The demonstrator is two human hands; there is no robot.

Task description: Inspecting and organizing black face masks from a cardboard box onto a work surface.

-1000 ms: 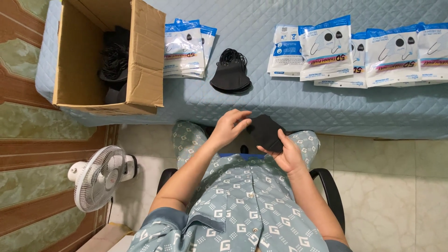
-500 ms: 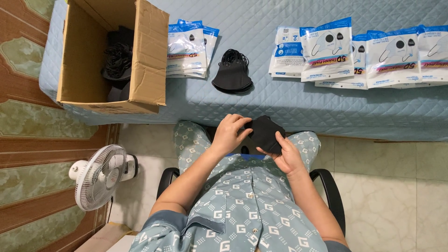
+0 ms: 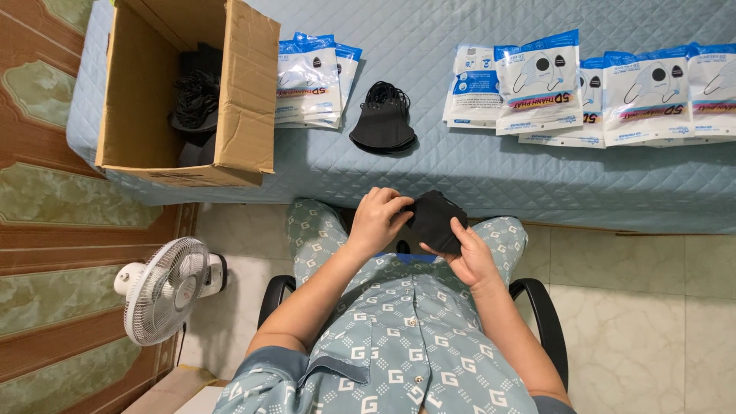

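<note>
Head view: a small stack of black masks (image 3: 435, 221) is held over the lap, just short of the bed (image 3: 475, 172) edge. It is pinched at its left edge by the left hand (image 3: 377, 220), fingers curled, and cupped from below by the right hand (image 3: 469, 257), seemingly to keep it squared. 1 loose black mask pile (image 3: 383, 123) lies on the bed between the cardboard box (image 3: 245, 100) and packaged masks (image 3: 537, 80).

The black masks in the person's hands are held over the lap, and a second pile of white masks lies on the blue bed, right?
Not quite: the second pile of masks on the blue bed is black, not white, as the head view shows. The rest holds.
</note>
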